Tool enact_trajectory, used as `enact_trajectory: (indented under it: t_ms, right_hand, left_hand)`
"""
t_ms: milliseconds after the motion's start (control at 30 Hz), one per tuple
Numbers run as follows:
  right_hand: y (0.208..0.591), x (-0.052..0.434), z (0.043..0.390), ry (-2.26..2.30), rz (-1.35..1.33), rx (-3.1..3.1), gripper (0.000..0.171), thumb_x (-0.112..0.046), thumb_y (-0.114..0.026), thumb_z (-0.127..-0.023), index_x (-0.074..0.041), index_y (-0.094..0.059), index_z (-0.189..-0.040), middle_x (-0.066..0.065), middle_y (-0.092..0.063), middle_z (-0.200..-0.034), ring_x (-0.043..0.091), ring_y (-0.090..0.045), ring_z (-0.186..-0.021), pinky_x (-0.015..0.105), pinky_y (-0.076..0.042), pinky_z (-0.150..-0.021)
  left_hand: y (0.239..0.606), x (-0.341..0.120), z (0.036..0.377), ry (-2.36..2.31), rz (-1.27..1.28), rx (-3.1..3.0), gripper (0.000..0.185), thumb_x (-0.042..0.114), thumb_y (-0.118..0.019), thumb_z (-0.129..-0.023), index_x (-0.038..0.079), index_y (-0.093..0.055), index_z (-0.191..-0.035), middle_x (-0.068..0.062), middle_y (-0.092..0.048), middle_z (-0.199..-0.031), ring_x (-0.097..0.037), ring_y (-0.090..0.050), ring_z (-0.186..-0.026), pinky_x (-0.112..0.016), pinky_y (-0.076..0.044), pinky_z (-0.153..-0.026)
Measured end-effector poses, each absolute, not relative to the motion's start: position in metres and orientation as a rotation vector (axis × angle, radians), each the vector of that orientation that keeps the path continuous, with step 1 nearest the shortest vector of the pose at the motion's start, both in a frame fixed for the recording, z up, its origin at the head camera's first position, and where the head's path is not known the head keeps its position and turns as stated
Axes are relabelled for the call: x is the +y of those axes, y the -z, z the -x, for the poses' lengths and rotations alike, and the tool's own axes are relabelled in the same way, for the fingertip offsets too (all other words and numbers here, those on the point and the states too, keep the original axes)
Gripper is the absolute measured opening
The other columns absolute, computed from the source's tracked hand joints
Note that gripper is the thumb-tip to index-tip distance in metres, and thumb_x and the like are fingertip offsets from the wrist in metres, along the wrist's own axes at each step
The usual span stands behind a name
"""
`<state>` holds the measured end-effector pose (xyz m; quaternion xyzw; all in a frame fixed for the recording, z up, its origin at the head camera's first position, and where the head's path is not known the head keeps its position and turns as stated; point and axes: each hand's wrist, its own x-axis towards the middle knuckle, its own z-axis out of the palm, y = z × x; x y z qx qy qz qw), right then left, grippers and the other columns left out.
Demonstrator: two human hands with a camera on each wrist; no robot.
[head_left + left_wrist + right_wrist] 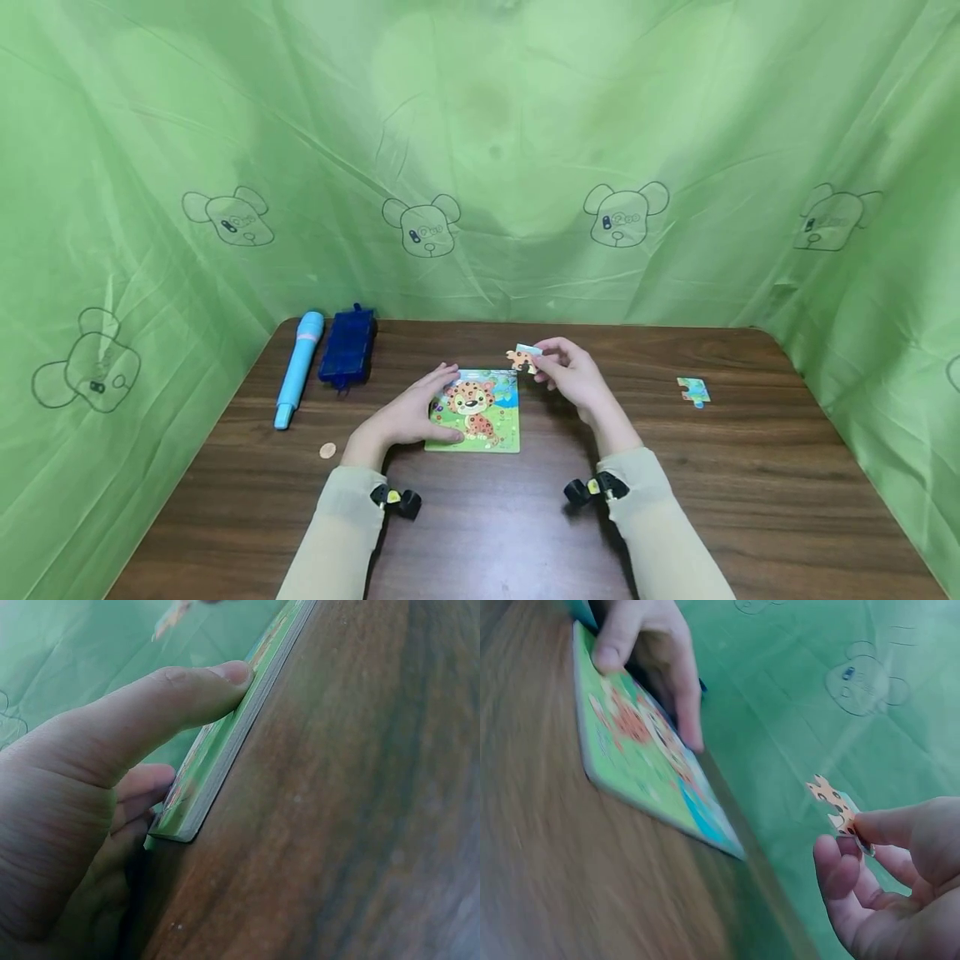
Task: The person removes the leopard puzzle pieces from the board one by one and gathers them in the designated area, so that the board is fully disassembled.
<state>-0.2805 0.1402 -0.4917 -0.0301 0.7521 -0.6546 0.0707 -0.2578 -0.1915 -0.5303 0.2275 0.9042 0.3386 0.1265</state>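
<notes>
the puzzle board (475, 412) lies flat on the wooden table (750, 483), at the centre of the head view, slightly below the middle of the frame. its face shows a spotted cat on a green ground. the left hand (411, 414) holds the board at its left side: the thumb presses the near edge, as the left wrist view shows (the thumb tip (232, 673) sits against the board's rim), and the fingers lie over the left part of the picture. in the right wrist view the same hand appears at the upper left of the frame, thumb and fingers clamped on the board's far corner.

the right hand (570, 372) is raised just right of the board's upper right corner. it pinches a puzzle piece (522, 357) between thumb and fingertips; the piece is orange with dark spots and is held clear of the board, not touching it. in the right wrist view the piece (832, 802) juts up and left from the fingertips at the right of the frame.

a second, loose piece (693, 390) lies on the table at the right of the head view, well apart from both hands. at the left of the table lie a light blue pen-shaped device (299, 367) and, just beside it, a dark blue box (347, 346). a small brown disc (327, 451) lies near the left wrist. green printed cloth (480, 150) fills the upper half of the frame.
</notes>
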Motion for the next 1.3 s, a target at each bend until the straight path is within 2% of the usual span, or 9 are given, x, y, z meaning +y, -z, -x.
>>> enact_trajectory:
  t_ms: [167, 367, 500, 600, 700, 767, 933, 1100, 1300]
  right_hand:
    - [0.482, 0.185, 0.277, 1.924, 0.186, 2.344, 0.034, -0.006, -0.071, -0.106, 0.005, -0.064, -0.137, 0.021, -0.076, -0.108, 0.014, -0.074, -0.083, 0.034, -0.063, -0.077]
    - [0.482, 0.249, 0.272, 1.894, 0.21, 2.437, 0.042, -0.003, -0.074, -0.104, 0.012, -0.059, -0.14, 0.023, -0.078, -0.105, 0.009, -0.074, -0.08, 0.03, -0.063, -0.074]
    - [0.488, 0.289, 0.271, 1.902, 0.185, 2.437, 0.043, -0.002, -0.073, -0.104, 0.013, -0.058, -0.141, 0.012, -0.08, -0.104, 0.007, -0.075, -0.083, 0.027, -0.063, -0.076]
    - [0.491, 0.314, 0.27, 1.948, 0.152, 2.405, 0.031, -0.002, -0.073, -0.104, 0.001, -0.067, -0.135, 0.001, -0.08, -0.099, 0.006, -0.076, -0.084, 0.024, -0.062, -0.077]
    - [0.492, 0.331, 0.27, 2.0, 0.106, 2.355, 0.026, -0.002, -0.074, -0.104, -0.012, -0.072, -0.128, -0.005, -0.08, -0.096, 0.006, -0.076, -0.083, 0.022, -0.059, -0.072]
    - [0.494, 0.339, 0.27, 1.988, 0.08, 2.343, 0.026, -0.005, -0.075, -0.104, -0.011, -0.071, -0.13, -0.006, -0.08, -0.096, 0.006, -0.076, -0.082, 0.023, -0.057, -0.069]
    - [0.501, 0.353, 0.27, 1.791, 0.057, 2.427, 0.038, -0.011, -0.072, -0.107, 0.001, -0.061, -0.142, -0.008, -0.079, -0.1, 0.008, -0.076, -0.086, 0.027, -0.055, -0.066]
    - [0.506, 0.359, 0.269, 1.604, 0.101, 2.537, 0.041, -0.009, -0.071, -0.107, 0.006, -0.06, -0.145, 0.002, -0.08, -0.105, 0.009, -0.073, -0.085, 0.03, -0.052, -0.063]
    - [0.505, 0.355, 0.268, 1.513, 0.187, 2.643, 0.038, -0.007, -0.077, -0.102, 0.006, -0.067, -0.137, 0.018, -0.079, -0.108, 0.009, -0.065, -0.079, 0.028, -0.051, -0.061]
  left_hand:
    - [0.531, -0.191, 0.257, -0.989, -0.663, 2.634, 0.118, 0.056, -0.095, -0.081, 0.016, -0.035, -0.173, 0.001, -0.023, -0.182, -0.022, -0.009, -0.169, -0.059, -0.022, -0.132]
    - [0.529, -0.19, 0.256, -0.997, -0.659, 2.638, 0.117, 0.055, -0.096, -0.08, 0.015, -0.036, -0.172, 0.0, -0.024, -0.182, -0.024, -0.01, -0.169, -0.06, -0.023, -0.131]
    - [0.53, -0.19, 0.255, -0.997, -0.655, 2.638, 0.117, 0.056, -0.096, -0.08, 0.016, -0.037, -0.172, 0.0, -0.025, -0.181, -0.024, -0.011, -0.169, -0.06, -0.024, -0.131]
    - [0.531, -0.189, 0.256, -0.989, -0.663, 2.64, 0.117, 0.057, -0.096, -0.08, 0.016, -0.037, -0.172, 0.0, -0.024, -0.181, -0.024, -0.011, -0.169, -0.06, -0.024, -0.131]
    - [0.531, -0.19, 0.256, -0.99, -0.667, 2.641, 0.117, 0.057, -0.096, -0.08, 0.016, -0.037, -0.172, 0.001, -0.024, -0.181, -0.024, -0.012, -0.169, -0.06, -0.025, -0.131]
    - [0.532, -0.191, 0.257, -0.996, -0.669, 2.643, 0.117, 0.057, -0.096, -0.08, 0.016, -0.037, -0.172, 0.001, -0.025, -0.181, -0.024, -0.012, -0.169, -0.061, -0.025, -0.131]
    - [0.532, -0.191, 0.258, -1.0, -0.682, 2.65, 0.116, 0.056, -0.096, -0.08, 0.016, -0.037, -0.172, 0.0, -0.025, -0.181, -0.025, -0.012, -0.169, -0.061, -0.026, -0.13]
    - [0.533, -0.192, 0.258, -1.002, -0.681, 2.644, 0.116, 0.056, -0.096, -0.08, 0.016, -0.037, -0.172, 0.001, -0.025, -0.181, -0.025, -0.012, -0.169, -0.061, -0.025, -0.13]
    - [0.533, -0.192, 0.258, -1.004, -0.681, 2.646, 0.116, 0.057, -0.096, -0.079, 0.016, -0.038, -0.171, 0.001, -0.026, -0.181, -0.025, -0.013, -0.169, -0.061, -0.025, -0.131]
